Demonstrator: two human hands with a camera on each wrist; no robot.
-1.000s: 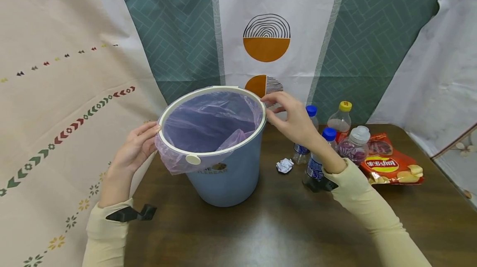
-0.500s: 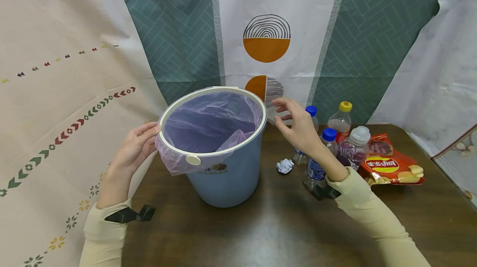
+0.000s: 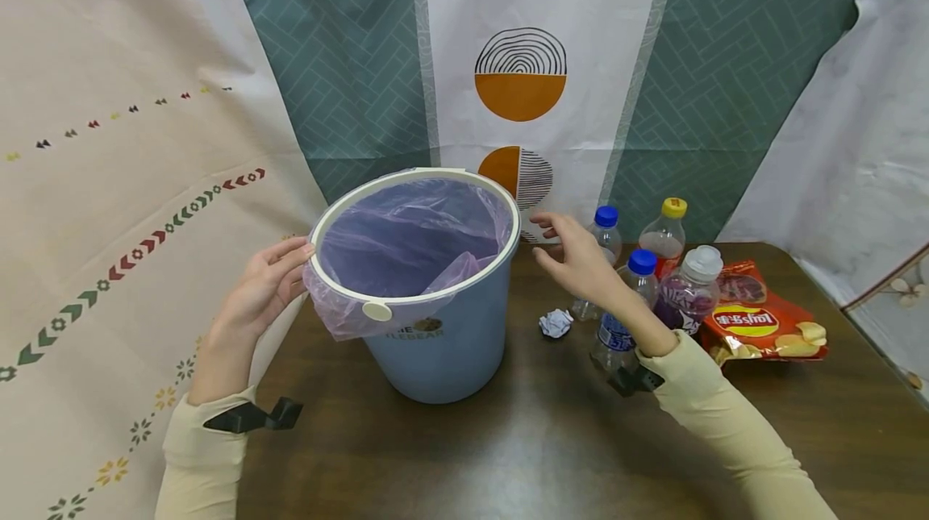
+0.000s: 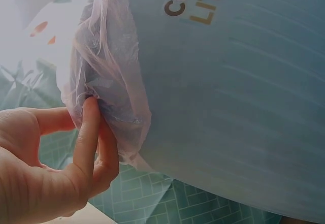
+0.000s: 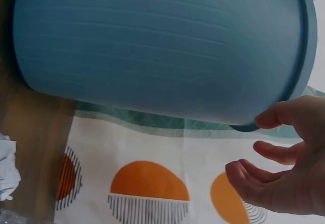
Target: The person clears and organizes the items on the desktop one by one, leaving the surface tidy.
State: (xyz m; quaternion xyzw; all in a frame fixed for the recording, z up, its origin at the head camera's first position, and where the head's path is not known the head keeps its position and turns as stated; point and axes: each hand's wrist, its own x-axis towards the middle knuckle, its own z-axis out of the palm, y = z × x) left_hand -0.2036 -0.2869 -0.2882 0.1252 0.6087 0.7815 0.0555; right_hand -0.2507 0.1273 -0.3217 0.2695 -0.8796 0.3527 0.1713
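Observation:
A blue trash bin (image 3: 450, 359) with a cream rim ring stands upright on the brown table. A thin pink plastic trash bag (image 3: 337, 314) lines it, with a loose fold hanging outside at the front left. My left hand (image 3: 254, 294) pinches the bin's left rim together with the bag; in the left wrist view its fingers (image 4: 90, 132) lie against the crumpled plastic. To the right of the bin, my right hand (image 3: 581, 258) hovers apart from the rim, fingers loosely bent and holding nothing. The right wrist view shows it beside the bin's blue wall (image 5: 152, 46).
Right of the bin lies a crumpled white paper ball (image 3: 555, 323). Several plastic bottles stand beyond it, including a blue-capped one (image 3: 617, 334), a yellow-capped one (image 3: 664, 236) and a purple-labelled one (image 3: 682, 298). A red chip bag (image 3: 762, 326) lies at the right.
My right hand has left the bin's right rim and moved right and slightly down. The left hand stays on the rim, and the bin has not moved.

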